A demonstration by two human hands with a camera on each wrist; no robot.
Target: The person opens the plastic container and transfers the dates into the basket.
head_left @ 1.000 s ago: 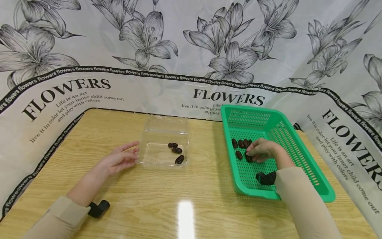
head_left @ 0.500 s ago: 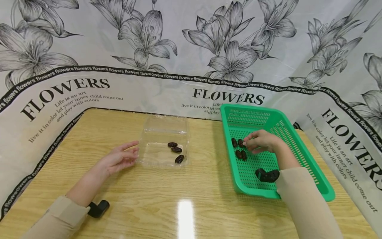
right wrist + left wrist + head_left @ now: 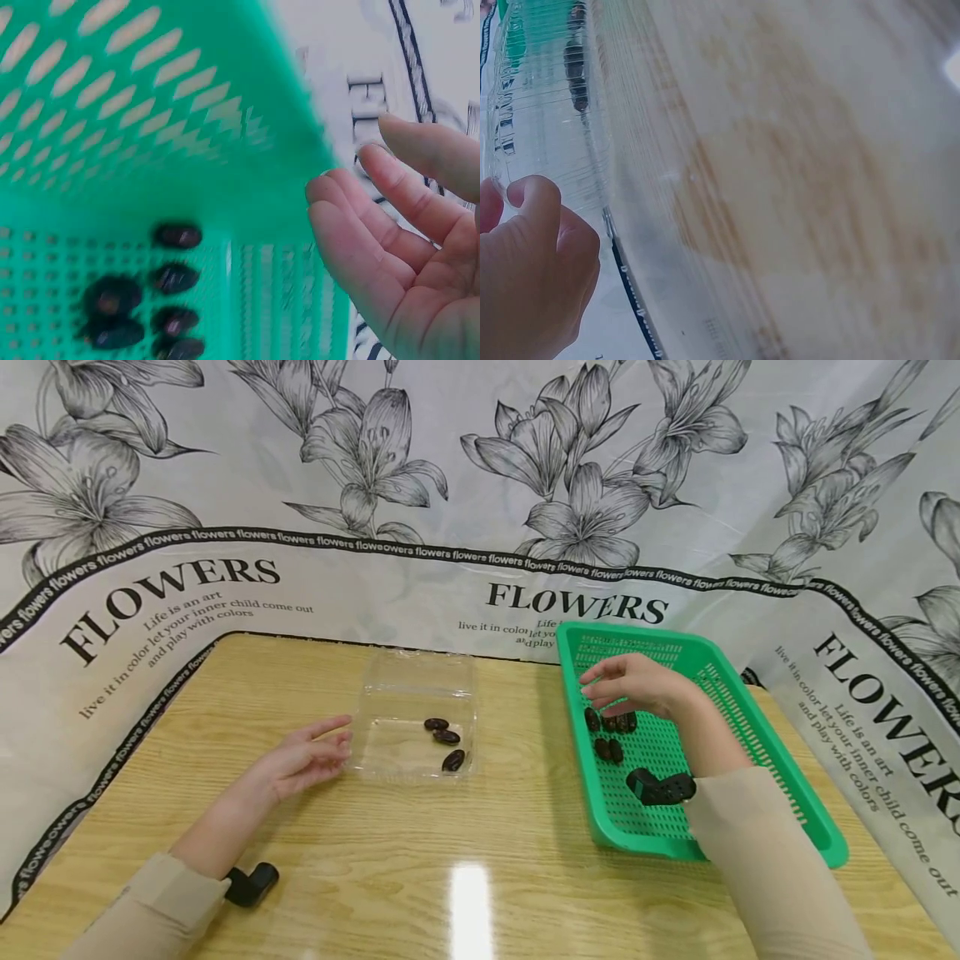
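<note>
My left hand reaches to the left side of a clear plastic clamshell box, its fingertips right at the rim. In the left wrist view those fingertips overlap the box's clear wall. Inside the box lie three dark brown dates. Above the green basket, my right hand hovers with loosely bent fingers and holds nothing. Several more dates lie in two rows on the basket floor, the back row partly hidden behind the hand. The right wrist view shows the dates near the basket's wall.
The box's lid lies folded back toward the wall. Both hands rest over a wooden table, and a flower-printed cloth surrounds its back and sides. A black camera mount sits on each wrist.
My right hand held a date, which now lies beside another in the basket's front row. It has since let go and risen toward the basket's far-left side. The left hand has stayed put.
</note>
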